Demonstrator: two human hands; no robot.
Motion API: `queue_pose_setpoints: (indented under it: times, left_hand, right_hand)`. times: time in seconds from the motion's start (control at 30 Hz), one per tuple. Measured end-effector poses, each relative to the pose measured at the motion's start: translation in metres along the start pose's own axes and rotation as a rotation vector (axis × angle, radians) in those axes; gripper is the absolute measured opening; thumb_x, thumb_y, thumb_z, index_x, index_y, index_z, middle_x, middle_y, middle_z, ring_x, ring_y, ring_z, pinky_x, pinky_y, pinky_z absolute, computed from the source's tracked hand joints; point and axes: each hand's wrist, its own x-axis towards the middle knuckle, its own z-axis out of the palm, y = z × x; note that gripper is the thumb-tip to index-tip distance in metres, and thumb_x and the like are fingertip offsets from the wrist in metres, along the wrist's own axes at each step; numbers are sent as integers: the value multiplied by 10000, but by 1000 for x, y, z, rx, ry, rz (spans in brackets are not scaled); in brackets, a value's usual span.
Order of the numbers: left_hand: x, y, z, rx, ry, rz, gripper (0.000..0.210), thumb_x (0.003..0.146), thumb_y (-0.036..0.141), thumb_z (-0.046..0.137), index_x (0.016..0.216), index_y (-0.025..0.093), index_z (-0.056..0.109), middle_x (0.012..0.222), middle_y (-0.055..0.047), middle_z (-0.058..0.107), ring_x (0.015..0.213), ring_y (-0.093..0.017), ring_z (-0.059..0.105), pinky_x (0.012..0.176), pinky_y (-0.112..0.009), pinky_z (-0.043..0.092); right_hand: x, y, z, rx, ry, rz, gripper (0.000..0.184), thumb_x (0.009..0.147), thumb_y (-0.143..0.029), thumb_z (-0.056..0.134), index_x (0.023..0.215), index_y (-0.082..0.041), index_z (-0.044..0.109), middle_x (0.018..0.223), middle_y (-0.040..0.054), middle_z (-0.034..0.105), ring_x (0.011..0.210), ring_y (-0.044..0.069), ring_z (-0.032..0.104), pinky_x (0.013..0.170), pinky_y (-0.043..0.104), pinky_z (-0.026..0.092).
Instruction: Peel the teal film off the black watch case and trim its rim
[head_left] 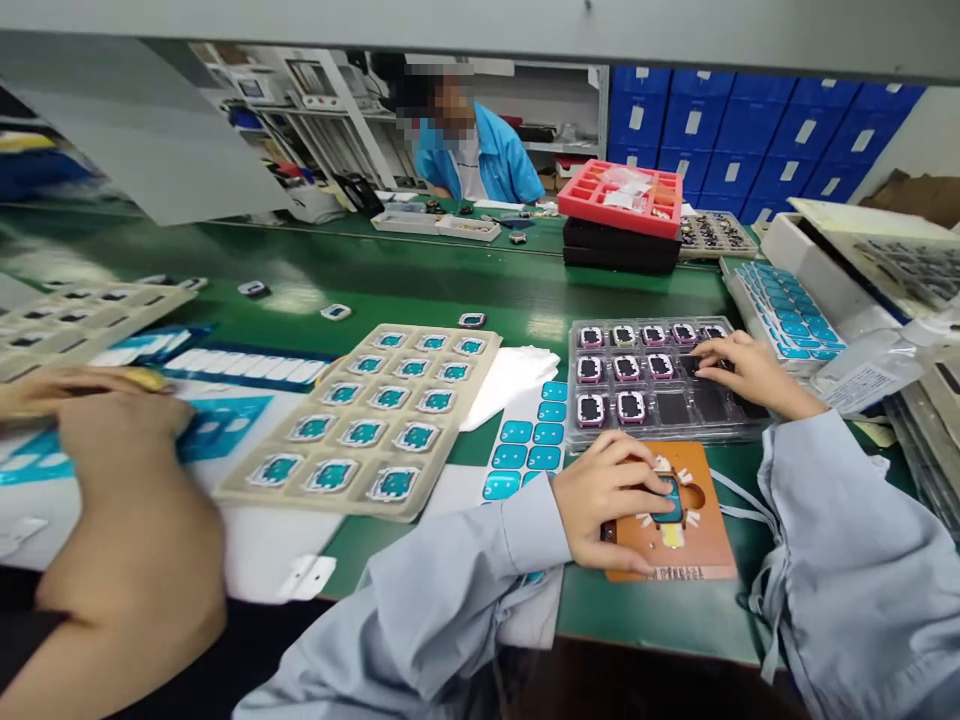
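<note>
My left hand lies over an orange fixture plate, fingers stretched out and thumb apart. Its fingertips rest by a teal rounded-square piece seated in the fixture's middle. My right hand reaches into a clear plastic tray, fingers bent down and drawn together at a slot on the right side; what they hold, if anything, is hidden. Several purple-rimmed, watch-like cases sit in that tray. Left of the fixture lies a sheet of teal stickers.
A beige tray holds several teal-centred parts. At left, a co-worker's hands work over teal sheets. Another person sits across the green table. A clear bottle, sticker stack and red tray stand right.
</note>
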Motion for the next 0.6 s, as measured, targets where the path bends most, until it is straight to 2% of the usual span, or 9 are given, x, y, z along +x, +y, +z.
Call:
queue_pose_setpoints:
  times: [0.1,0.2,0.3,0.4,0.5,0.6]
  left_hand:
    - [-1,-1,1,37,3,26,430,912,547,534,1115,187,654,1067,-96,716,1104,-278,550,969,-465,380]
    - [-1,-6,4,92,-5,73,328,935,437,536,1115,190,655,1086,-80,716,1081,-260,549,955,-443,386]
    - [0,-10,8,128,39,108,259,942,360,529,1097,197,658,1077,-61,719,1055,-239,544,939,-417,385]
    - [0,-11,13,117,112,124,257,954,339,482,1071,193,658,1019,-57,722,1033,-235,539,917,-411,379]
    - [-1,-9,14,99,121,100,272,963,326,441,1066,191,653,1001,-64,721,1041,-241,540,921,-423,375]
    - [-1,-8,12,85,108,79,264,955,308,445,1074,192,650,1026,-67,720,1053,-245,540,929,-432,379]
  right_hand:
    - [-6,-13,-10,212,78,76,521,845,-658,578,1064,-191,644,951,115,712,885,279,636,796,435,481]
    - [-27,-41,-8,417,87,151,544,873,-674,547,1124,-197,619,978,96,690,834,229,667,701,347,515]
    - [-55,-72,6,578,-25,225,520,861,-676,592,1037,-189,641,861,69,667,748,194,662,626,295,523]
    - [-78,-92,17,800,-131,352,474,863,-648,630,1009,-197,629,722,14,592,633,129,590,515,203,448]
    - [-89,-97,20,1107,-180,474,444,830,-596,718,1001,-196,635,718,-5,553,593,83,507,476,149,383]
    - [-92,-93,18,1169,-242,453,415,757,-474,833,1003,-194,651,759,-7,568,556,66,477,461,153,409]
